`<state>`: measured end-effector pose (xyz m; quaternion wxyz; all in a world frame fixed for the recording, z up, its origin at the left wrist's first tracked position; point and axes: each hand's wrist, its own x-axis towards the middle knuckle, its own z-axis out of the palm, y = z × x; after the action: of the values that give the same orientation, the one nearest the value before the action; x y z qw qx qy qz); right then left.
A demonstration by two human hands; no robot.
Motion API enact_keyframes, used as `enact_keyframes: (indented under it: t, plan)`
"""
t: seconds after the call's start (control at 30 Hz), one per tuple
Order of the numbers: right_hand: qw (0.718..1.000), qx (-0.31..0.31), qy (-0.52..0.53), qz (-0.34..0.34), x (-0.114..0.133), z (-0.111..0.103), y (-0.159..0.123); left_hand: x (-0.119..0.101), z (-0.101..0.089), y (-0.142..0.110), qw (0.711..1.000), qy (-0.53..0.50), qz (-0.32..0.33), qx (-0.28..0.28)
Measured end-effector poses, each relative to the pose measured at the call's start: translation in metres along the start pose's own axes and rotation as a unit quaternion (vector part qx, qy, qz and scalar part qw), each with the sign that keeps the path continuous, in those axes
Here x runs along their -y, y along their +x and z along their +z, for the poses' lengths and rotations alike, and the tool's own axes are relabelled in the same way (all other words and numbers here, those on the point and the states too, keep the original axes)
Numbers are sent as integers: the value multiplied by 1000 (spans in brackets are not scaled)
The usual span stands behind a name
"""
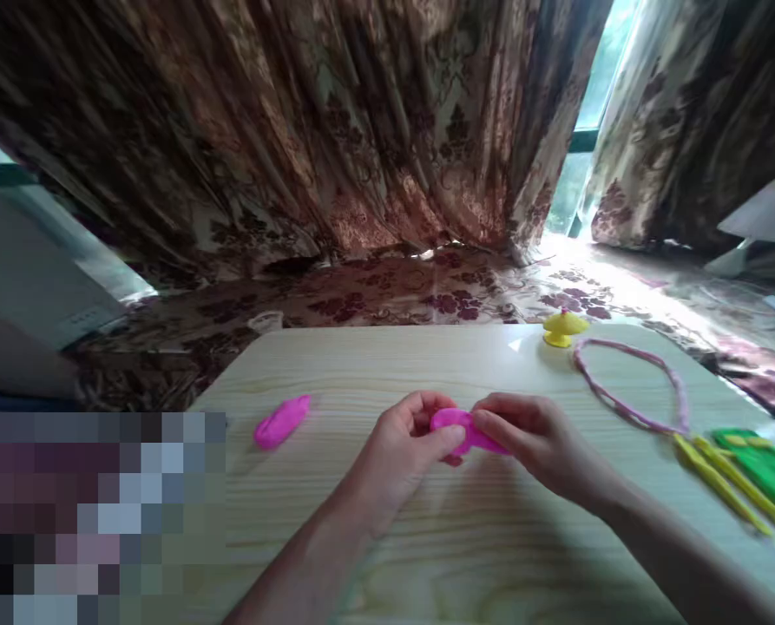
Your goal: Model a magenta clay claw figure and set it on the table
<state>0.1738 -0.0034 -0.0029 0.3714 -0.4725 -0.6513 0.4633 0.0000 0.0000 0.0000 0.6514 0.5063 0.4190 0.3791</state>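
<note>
Above the middle of the table, my left hand (419,438) and my right hand (530,434) both pinch a piece of bright pink modelling clay (469,430). The left thumb lies across its rounded, flattened end. Right thumb and fingertips close on the other side, where the piece stretches into a longer strip. Part of it is hidden behind the fingers. Further left on the tabletop rests another lump of pink clay (282,423), long and tapered, touched by neither hand.
A yellow clay shape on a foot (562,328) stands at the far right. Beside it lies a pink twisted ring (677,382). Yellow strips (719,482) and a flat green piece (768,469) are by the right edge of the wooden table (361,360). Behind hang patterned curtains (361,130).
</note>
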Motion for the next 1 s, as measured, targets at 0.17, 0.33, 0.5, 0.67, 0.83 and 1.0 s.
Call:
enact_keyframes:
  t: [0.17,0.33,0.5,0.67,0.83,1.0]
  plan:
    - [1000,18,8,7,-4,0,-1,-4,1,0,1000,8,13,-5]
    - [997,-55,-17,-44,-3,1,-2,-2,-2,2,1000,-12,13,-11]
    - [994,-36,-40,-92,-2,3,-3,2,-5,3,999,-37,7,-32]
    - [995,-41,-41,-82,-1,4,-3,4,-6,4,999,-35,13,-35]
    - [997,-13,-47,-68,-3,3,-4,3,-7,5,999,-32,13,-38]
    - [996,14,-65,-59,-11,5,-4,3,-9,6,997,-58,13,-48]
